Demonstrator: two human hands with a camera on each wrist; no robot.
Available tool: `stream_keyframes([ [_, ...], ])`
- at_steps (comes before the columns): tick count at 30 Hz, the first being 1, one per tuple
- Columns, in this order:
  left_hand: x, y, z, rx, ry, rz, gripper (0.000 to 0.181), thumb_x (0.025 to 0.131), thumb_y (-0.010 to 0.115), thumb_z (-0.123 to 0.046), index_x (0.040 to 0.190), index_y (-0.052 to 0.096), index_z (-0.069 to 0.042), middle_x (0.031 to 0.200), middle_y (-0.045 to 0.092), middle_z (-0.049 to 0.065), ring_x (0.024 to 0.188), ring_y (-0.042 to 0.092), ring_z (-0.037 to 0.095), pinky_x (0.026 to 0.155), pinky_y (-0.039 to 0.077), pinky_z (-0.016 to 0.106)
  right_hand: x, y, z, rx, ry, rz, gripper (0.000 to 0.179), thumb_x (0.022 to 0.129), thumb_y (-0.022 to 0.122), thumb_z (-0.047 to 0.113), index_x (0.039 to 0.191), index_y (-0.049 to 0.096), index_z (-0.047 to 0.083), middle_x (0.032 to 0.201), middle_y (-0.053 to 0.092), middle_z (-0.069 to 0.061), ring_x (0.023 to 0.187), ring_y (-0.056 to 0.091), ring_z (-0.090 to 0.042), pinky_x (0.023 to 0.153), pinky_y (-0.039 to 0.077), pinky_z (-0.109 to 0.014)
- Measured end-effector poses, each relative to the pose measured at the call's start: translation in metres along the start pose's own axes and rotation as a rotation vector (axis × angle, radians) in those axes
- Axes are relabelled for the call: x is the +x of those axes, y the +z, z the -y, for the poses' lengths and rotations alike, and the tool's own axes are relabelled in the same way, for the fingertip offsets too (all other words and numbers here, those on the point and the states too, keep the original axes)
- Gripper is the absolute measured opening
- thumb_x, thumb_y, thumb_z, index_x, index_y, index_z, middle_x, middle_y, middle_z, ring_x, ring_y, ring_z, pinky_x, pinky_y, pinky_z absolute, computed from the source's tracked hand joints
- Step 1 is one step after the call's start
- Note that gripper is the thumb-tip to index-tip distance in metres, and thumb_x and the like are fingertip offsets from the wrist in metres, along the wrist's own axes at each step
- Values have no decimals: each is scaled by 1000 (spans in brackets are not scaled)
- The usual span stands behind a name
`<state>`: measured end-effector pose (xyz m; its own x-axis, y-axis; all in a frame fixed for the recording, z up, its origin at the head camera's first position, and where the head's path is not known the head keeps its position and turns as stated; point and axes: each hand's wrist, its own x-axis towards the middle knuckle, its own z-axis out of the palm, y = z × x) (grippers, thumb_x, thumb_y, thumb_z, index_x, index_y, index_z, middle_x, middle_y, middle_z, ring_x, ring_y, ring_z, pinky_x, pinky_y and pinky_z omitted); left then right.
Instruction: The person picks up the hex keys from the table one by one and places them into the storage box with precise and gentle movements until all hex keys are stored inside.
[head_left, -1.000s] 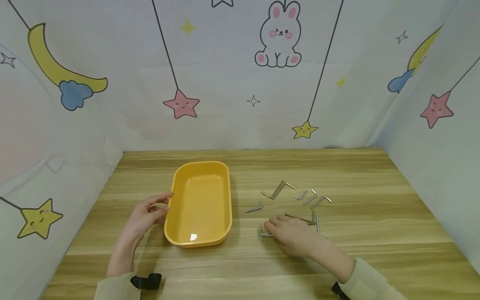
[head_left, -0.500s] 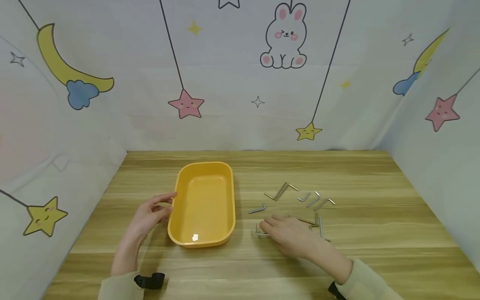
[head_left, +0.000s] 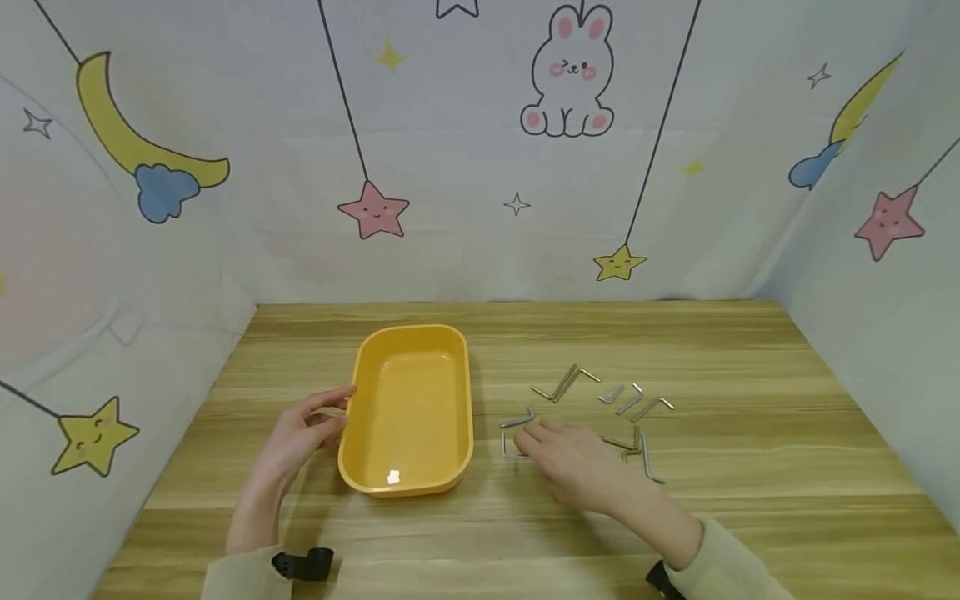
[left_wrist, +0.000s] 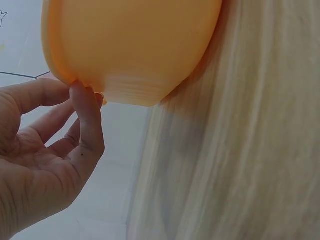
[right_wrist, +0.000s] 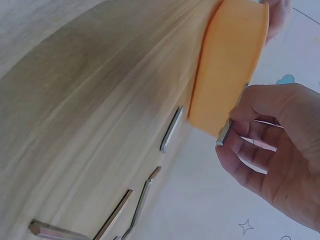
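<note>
My left hand (head_left: 300, 433) rests at the left rim of a yellow rectangular tray (head_left: 347, 450), thumb and fingertips on its edge. The left wrist view shows these fingers (left_wrist: 90, 117) bent up against the tray's rim. My right hand (head_left: 566, 462) pinches a silver L-shaped hex key (right_wrist: 225, 131) between thumb and fingertips; it appears lifted off the table. One end of that key pokes out left of the fingers in the head view. Just beyond it lies another short silver hex key (head_left: 517, 419).
Several silver and brass-coloured hex keys lie on the wooden table right of the tray, among them a brass-coloured pair (head_left: 564, 385) and a long silver one (head_left: 649, 460). White cloth walls (head_left: 465, 258) with printed stars and a rabbit enclose the table.
The right hand has shifted slightly left and away from me with the hex key, uncovering more keys on its right. The left hand stays at the tray. The head view has shifted a little.
</note>
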<state>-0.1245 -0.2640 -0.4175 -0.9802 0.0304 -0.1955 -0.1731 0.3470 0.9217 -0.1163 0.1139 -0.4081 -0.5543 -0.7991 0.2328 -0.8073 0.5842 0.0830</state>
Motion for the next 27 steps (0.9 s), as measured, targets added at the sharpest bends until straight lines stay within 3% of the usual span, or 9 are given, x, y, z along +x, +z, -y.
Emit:
stream_keyframes([
  [5,-1,0,0,2,6,-1,48,97,56,-12,143,45,-6,130,47,17,84,56,5,75,54,24,3,-6,0,3,38,-13,32,69,67,-3,91,52,15,82,56,5,72,54,-10,49,38,-16],
  [7,-1,1,-1,2,8,-1,48,97,55,-12,143,45,-6,131,47,18,84,55,5,74,54,24,4,-8,0,5,60,-13,33,69,68,-2,93,53,15,87,61,3,79,62,-14,54,48,-19],
  [11,-1,1,-1,5,10,0,48,97,55,-12,143,45,-6,131,46,18,84,55,6,74,54,24,6,-11,-2,22,97,-29,31,70,65,-2,93,54,15,88,61,4,82,64,-15,60,53,-23],
  [16,0,1,1,7,8,-3,47,97,54,-11,143,45,-7,130,46,18,84,57,7,74,55,24,8,-12,-3,49,104,-71,28,71,64,-2,91,55,15,83,56,7,75,55,-9,53,42,-15],
  [27,0,0,3,0,2,2,48,97,54,-11,143,45,-8,131,45,17,84,58,6,75,55,25,16,-11,-4,112,109,-80,24,76,62,-1,93,57,15,86,59,7,74,54,-6,50,35,-11],
])
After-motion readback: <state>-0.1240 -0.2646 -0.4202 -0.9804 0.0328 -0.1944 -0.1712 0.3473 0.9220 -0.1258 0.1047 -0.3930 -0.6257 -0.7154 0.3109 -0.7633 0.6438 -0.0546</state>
